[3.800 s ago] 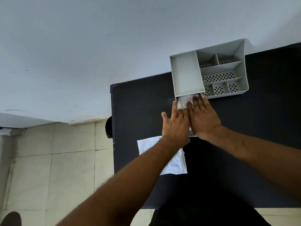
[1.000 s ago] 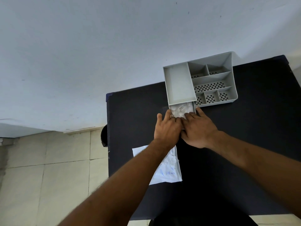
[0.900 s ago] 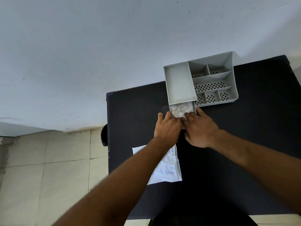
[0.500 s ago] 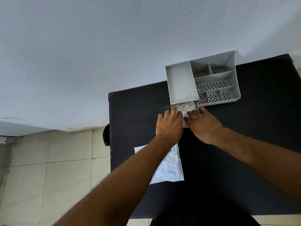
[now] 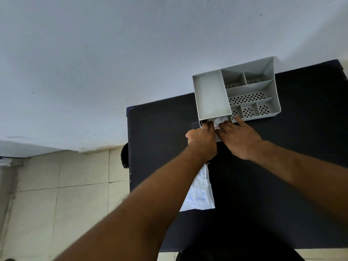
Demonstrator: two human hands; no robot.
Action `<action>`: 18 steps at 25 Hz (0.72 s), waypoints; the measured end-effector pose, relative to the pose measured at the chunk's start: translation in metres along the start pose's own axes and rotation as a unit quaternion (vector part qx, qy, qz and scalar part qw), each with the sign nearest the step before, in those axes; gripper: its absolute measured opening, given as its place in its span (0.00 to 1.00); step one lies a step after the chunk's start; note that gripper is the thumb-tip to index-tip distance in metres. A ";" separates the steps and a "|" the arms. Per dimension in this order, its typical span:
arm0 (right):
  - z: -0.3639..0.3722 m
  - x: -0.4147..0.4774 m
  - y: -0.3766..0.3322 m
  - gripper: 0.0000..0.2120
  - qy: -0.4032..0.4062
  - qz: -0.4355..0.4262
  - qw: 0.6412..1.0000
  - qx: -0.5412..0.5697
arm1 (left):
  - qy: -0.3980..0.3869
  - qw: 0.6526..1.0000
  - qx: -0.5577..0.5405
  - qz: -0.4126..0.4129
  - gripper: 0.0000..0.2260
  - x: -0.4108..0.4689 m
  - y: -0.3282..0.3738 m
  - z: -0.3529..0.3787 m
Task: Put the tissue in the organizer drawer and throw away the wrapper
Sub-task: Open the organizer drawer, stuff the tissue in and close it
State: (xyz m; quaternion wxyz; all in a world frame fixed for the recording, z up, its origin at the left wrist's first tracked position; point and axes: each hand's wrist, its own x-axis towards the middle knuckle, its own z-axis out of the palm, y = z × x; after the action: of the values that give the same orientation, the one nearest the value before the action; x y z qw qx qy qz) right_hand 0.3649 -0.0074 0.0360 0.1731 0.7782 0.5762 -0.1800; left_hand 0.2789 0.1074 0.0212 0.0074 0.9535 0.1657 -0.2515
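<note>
A grey plastic organizer [image 5: 212, 95] with several compartments stands at the far edge of the black table [image 5: 263, 185]. Its drawer sticks out a little toward me under the large left compartment, with white tissue [image 5: 219, 121] inside. My left hand [image 5: 202, 140] and my right hand [image 5: 238, 138] lie side by side on the drawer, fingers flat on the tissue and reaching under the organizer's front edge. Most of the drawer is hidden under my hands. The white wrapper [image 5: 199, 194] with blue print lies flat on the table beneath my left forearm.
The table's left edge [image 5: 129, 147] drops to a beige tiled floor [image 5: 56, 194]. A pale wall runs behind the organizer. A dark round object [image 5: 124, 157] sits just past the table's left edge.
Both hands have slid forward toward the organizer, with the fingers further into the drawer opening. Less of the tissue shows than a second ago. The wrapper has not moved.
</note>
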 end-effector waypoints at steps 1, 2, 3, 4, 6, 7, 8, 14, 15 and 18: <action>0.001 0.000 -0.001 0.28 0.008 0.002 1.000 0.003 | 0.001 1.000 -0.001 -0.001 0.33 0.001 -0.002 -0.001; 0.003 0.000 -0.001 0.26 0.021 0.005 1.000 0.006 | 0.008 1.000 -0.003 0.000 0.31 0.001 -0.003 -0.001; 0.005 -0.001 -0.002 0.24 0.037 0.008 0.999 0.010 | 0.019 1.000 -0.003 0.003 0.30 0.000 -0.003 0.000; 0.008 -0.001 -0.002 0.22 0.052 0.010 0.998 0.018 | 0.037 0.999 -0.001 0.006 0.27 -0.002 -0.003 0.001; 0.013 -0.003 -0.003 0.20 0.069 0.010 0.997 0.039 | 0.087 0.996 0.001 0.015 0.21 -0.009 -0.003 0.006; 0.016 -0.002 -0.003 0.19 0.074 0.008 0.996 0.046 | 0.115 0.993 0.007 0.023 0.17 -0.013 -0.003 0.009; 0.019 -0.001 -0.002 0.19 0.079 0.004 0.996 0.050 | 0.144 0.989 0.018 0.034 0.13 -0.016 -0.004 0.014; 0.020 0.004 -0.005 0.18 0.064 -0.007 0.997 0.042 | 0.207 0.975 0.015 0.074 0.06 -0.024 -0.014 0.027; 0.019 0.003 -0.005 0.19 0.063 -0.007 0.997 0.036 | 0.202 0.977 0.011 0.074 0.05 -0.025 -0.014 0.027; 0.015 0.002 -0.003 0.19 0.060 -0.001 0.998 0.028 | 0.160 0.985 -0.002 0.062 0.06 -0.024 -0.011 0.020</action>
State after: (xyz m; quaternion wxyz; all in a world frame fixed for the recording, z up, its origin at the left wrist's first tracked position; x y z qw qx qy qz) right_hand 0.3610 -0.0118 0.0212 0.1162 0.7915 0.5811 -0.1497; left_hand 0.2461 0.1080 0.0164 -0.0021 0.9898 0.1062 -0.0948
